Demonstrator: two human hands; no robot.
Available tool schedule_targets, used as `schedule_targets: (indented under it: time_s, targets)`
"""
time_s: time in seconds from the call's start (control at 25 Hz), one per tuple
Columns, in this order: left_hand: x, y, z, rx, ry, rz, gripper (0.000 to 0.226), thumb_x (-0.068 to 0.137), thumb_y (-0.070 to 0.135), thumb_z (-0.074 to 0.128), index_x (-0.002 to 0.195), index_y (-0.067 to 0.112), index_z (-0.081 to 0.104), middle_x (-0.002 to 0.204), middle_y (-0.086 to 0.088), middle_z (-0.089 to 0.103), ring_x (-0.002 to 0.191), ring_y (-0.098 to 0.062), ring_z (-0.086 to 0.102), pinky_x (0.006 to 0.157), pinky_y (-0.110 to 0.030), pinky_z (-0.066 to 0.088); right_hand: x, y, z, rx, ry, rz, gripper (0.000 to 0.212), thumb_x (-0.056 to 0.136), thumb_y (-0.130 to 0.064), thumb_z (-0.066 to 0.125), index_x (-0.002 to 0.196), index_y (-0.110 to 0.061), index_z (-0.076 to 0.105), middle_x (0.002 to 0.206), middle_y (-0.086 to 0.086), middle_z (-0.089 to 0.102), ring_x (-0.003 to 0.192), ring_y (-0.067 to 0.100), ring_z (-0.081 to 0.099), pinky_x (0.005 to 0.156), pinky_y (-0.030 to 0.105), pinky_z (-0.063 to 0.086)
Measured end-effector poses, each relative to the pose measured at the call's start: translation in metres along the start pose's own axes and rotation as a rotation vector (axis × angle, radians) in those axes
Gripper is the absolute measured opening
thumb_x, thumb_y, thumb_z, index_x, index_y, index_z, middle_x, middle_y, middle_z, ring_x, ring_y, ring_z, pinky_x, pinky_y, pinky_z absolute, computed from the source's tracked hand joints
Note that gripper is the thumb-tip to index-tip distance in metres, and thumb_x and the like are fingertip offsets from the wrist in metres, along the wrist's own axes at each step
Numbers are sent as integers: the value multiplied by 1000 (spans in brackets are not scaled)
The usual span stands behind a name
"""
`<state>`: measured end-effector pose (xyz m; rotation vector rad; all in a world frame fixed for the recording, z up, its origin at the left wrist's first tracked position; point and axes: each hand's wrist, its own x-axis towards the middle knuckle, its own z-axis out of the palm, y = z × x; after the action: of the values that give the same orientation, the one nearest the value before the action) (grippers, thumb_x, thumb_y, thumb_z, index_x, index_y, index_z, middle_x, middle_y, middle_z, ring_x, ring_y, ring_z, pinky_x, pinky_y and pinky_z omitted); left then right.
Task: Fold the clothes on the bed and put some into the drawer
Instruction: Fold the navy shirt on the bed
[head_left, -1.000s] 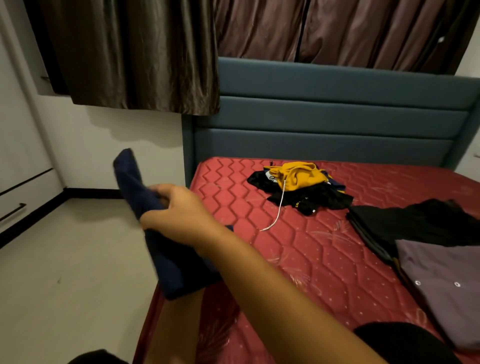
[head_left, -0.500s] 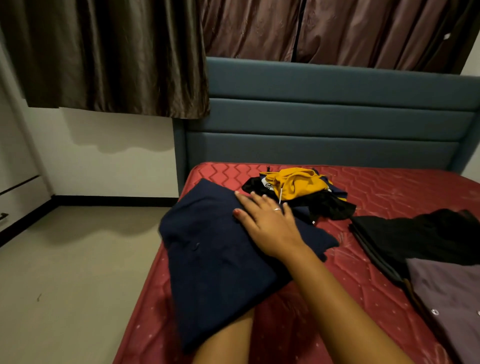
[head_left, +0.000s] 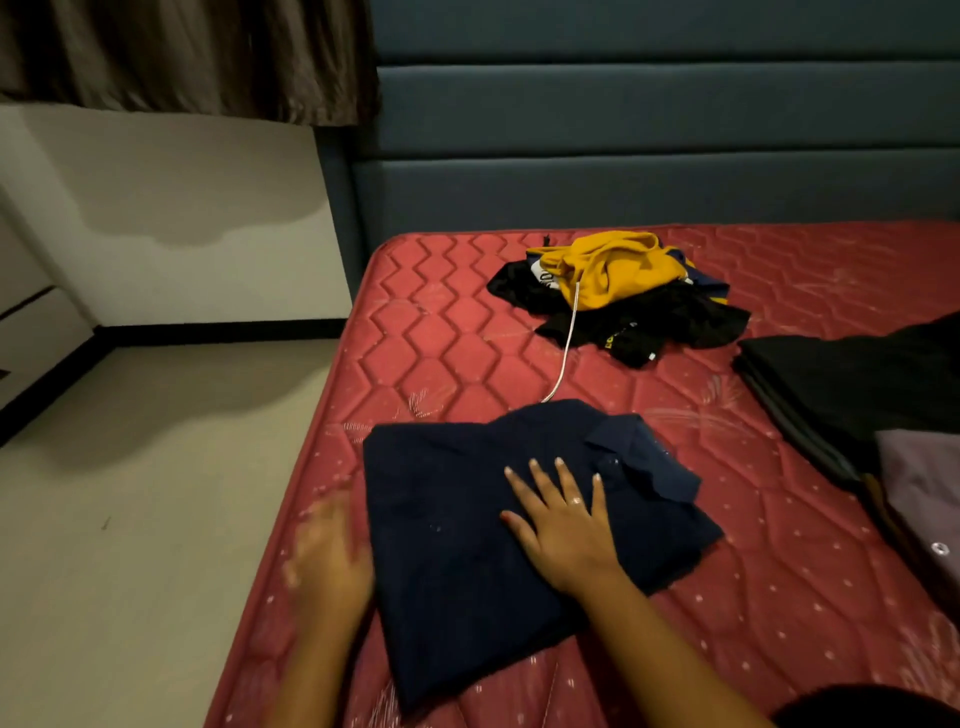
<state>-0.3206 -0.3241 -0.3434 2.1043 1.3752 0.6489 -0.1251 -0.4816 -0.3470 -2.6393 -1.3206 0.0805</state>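
A folded navy blue shirt (head_left: 457, 545) lies flat near the left edge of the red quilted mattress (head_left: 441, 353). My right hand (head_left: 563, 525) presses flat on top of it, fingers spread and straight. My left hand (head_left: 330, 558) is blurred with motion at the shirt's left edge, fingers extended on the mattress beside the fabric. An unfolded heap with a yellow garment (head_left: 608, 270) and black clothes (head_left: 660, 322) sits further up the bed. A white drawstring (head_left: 569, 338) trails from it toward the navy shirt.
A stack of folded black clothes (head_left: 852, 384) and a grey-purple buttoned garment (head_left: 924, 488) lie at the right. A blue padded headboard (head_left: 649, 171) stands behind the bed. Bare floor (head_left: 130, 493) lies to the left, with a white cabinet (head_left: 21, 332) at the far left.
The navy shirt went from held up in the air to lying flat on the mattress. My right hand stayed pressed on it, and my left hand came out to its left edge.
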Motion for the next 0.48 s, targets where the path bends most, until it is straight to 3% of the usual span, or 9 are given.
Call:
schedule_targets:
  time_s: [0.12,0.24,0.32,0.4,0.48]
  targets:
    - [16,3,-33,-29,203,53,62,84,29,40,139,2,45,146,-22,40,133,-41,38,109,-54,32,11,-23,-12,35,-63,-109,96,64,-75,-23,151,-44,5,161,-11,7,149,15,-2,115,50,-11]
    - [8,66,-8,70,20,297,48,93,28,41,137,11,50,150,-11,38,140,-32,30,112,-51,25,21,-46,-12,87,-122,-223,83,78,-76,-10,151,-41,11,161,-11,10,149,14,3,118,48,-3]
    - [-17,85,28,189,-192,379,52,99,44,26,148,28,33,158,6,22,146,-18,14,117,-48,11,26,-45,-6,51,-168,-290,66,91,-59,5,152,-34,15,161,-11,11,148,13,5,120,45,0]
    - [-29,72,52,301,-263,335,74,88,67,1,151,34,20,160,10,13,148,-12,5,118,-44,2,32,-35,-4,16,-171,-331,72,86,-53,2,153,-31,16,161,-12,10,148,11,5,120,40,1]
    - [-23,63,61,390,-249,271,91,77,78,-10,151,35,20,160,8,15,148,-16,5,118,-44,1,39,-22,-6,36,-153,-296,74,83,-53,-2,152,-34,18,160,-14,14,148,10,8,119,39,3]
